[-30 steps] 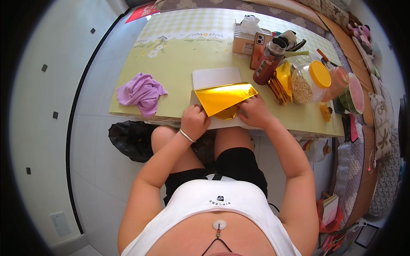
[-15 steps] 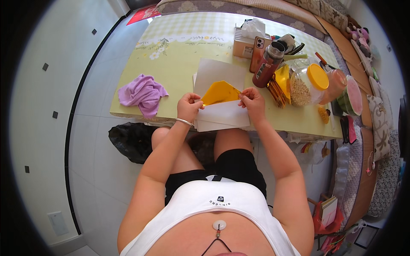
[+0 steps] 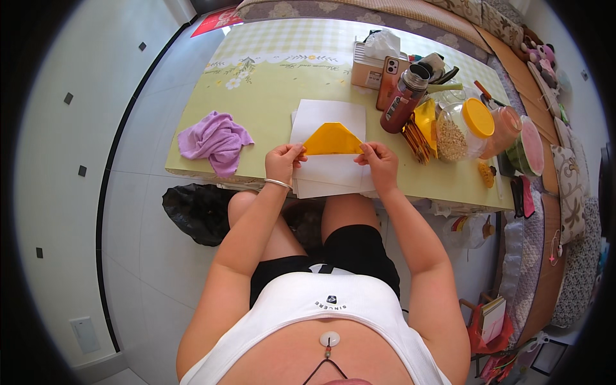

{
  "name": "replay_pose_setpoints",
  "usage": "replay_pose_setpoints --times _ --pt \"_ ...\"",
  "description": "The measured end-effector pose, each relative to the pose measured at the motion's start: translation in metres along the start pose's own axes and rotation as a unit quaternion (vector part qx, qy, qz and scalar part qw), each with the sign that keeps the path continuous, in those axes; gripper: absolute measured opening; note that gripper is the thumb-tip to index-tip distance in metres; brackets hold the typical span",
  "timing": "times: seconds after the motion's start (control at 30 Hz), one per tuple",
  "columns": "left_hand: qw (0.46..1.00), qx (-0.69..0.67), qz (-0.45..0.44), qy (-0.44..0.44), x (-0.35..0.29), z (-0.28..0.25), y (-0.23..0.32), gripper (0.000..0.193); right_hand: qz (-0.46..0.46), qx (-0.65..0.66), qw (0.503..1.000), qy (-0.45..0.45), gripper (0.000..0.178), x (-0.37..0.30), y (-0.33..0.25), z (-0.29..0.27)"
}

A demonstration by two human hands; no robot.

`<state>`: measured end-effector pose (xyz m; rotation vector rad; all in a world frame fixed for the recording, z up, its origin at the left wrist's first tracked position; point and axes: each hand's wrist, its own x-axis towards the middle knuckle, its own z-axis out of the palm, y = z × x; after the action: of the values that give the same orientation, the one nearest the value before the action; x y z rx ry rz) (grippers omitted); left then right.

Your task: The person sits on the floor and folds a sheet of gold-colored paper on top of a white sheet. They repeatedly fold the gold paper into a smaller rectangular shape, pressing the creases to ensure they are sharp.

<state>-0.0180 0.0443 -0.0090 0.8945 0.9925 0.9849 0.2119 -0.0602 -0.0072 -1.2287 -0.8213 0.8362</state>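
A folded orange-yellow paper (image 3: 332, 139) with a pointed top is lifted a little above a stack of white sheets (image 3: 330, 115) on the pale green table (image 3: 256, 96). My left hand (image 3: 282, 162) pinches the paper's lower left corner. My right hand (image 3: 380, 162) pinches its lower right corner. A thin bracelet circles my left wrist.
A crumpled purple cloth (image 3: 215, 140) lies at the table's left. To the right stand a dark red bottle (image 3: 404, 99), a phone (image 3: 389, 82), a tissue box (image 3: 372, 64), a jar with an orange lid (image 3: 463, 128) and more containers. A black bag (image 3: 196, 212) sits on the floor under the table.
The orange-yellow paper was lying flat on the white sheets under my hands; now both hands have lifted it by its lower corners and hold it up with the point upward.
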Motion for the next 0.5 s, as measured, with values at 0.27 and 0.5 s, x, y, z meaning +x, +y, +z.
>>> replay_pose_setpoints --times 0.27,0.5 --pt "0.999 0.036 0.035 -0.018 -0.014 0.001 0.016 0.016 0.071 0.043 0.997 0.003 0.012 -0.006 -0.023 0.0" --pt "0.995 0.085 0.003 -0.053 -0.004 -0.004 0.014 0.029 0.116 -0.024 0.993 -0.024 0.01 -0.012 -0.031 -0.012"
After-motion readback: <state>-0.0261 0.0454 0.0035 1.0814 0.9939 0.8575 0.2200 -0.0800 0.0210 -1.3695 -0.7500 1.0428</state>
